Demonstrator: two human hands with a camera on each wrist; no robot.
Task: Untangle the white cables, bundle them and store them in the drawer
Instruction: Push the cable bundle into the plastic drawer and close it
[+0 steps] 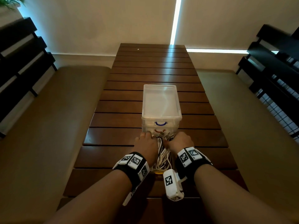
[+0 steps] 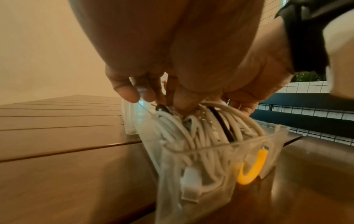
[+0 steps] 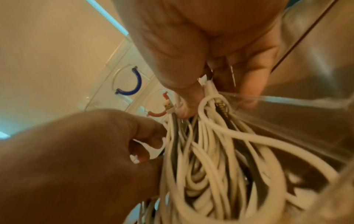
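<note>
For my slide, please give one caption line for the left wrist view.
Left hand and right hand press the bundled white cables into a clear pulled-out drawer with a yellow handle.

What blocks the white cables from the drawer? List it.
Nothing visible. The white cables already lie in the open drawer, loops rising above its rim, left hand and right hand gripping them.

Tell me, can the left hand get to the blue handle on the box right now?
Probably yes. The blue handle sits just beyond the left hand with nothing between, but that hand is busy gripping the white cables.
</note>
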